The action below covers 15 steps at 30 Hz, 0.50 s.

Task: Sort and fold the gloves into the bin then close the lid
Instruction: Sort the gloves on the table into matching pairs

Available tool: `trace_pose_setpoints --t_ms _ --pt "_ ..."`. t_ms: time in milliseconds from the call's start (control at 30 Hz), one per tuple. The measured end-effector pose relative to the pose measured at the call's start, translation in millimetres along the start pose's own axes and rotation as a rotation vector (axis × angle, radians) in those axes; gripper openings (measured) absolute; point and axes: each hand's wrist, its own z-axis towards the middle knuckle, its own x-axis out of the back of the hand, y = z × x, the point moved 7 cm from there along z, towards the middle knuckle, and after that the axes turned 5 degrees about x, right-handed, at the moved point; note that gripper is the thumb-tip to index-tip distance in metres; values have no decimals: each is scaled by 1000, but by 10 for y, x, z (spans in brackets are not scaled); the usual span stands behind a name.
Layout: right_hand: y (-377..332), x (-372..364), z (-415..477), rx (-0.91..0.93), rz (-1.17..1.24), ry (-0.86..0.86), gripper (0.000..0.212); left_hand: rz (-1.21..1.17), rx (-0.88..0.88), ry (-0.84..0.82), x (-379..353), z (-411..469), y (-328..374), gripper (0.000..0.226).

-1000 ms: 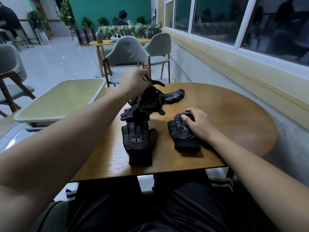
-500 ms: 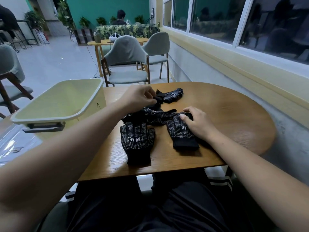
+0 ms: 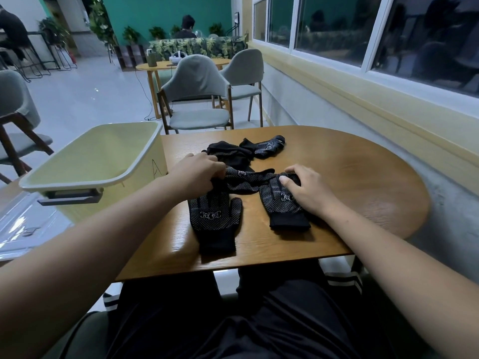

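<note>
Several black gloves with white grip dots lie on the round wooden table (image 3: 350, 177). One glove (image 3: 215, 218) lies flat, palm up, near the front edge. My left hand (image 3: 199, 172) grips another glove (image 3: 246, 178) that lies stretched across the table just behind it. A third glove (image 3: 282, 206) sits to the right, and my right hand (image 3: 308, 187) rests on its finger end with curled fingers. Two more gloves (image 3: 248, 150) are heaped farther back. The pale green bin (image 3: 88, 161) stands open at the table's left.
The bin's clear lid (image 3: 23, 224) lies low at the left, beside the bin. Grey chairs (image 3: 197, 99) stand beyond the table's far edge. A wall with windows runs along the right. My dark-trousered legs are under the front edge.
My left hand has come down from the air with a glove and laid it across the table between the two flat ones. My right hand stayed on the right glove.
</note>
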Motion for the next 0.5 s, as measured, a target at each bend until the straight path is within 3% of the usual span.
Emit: trace_pose_setpoints --t_ms 233,500 --pt "23 -12 10 11 2 6 47 53 -7 -50 -96 14 -34 43" --pt "27 -14 17 28 -11 15 37 77 12 7 -57 55 -60 34"
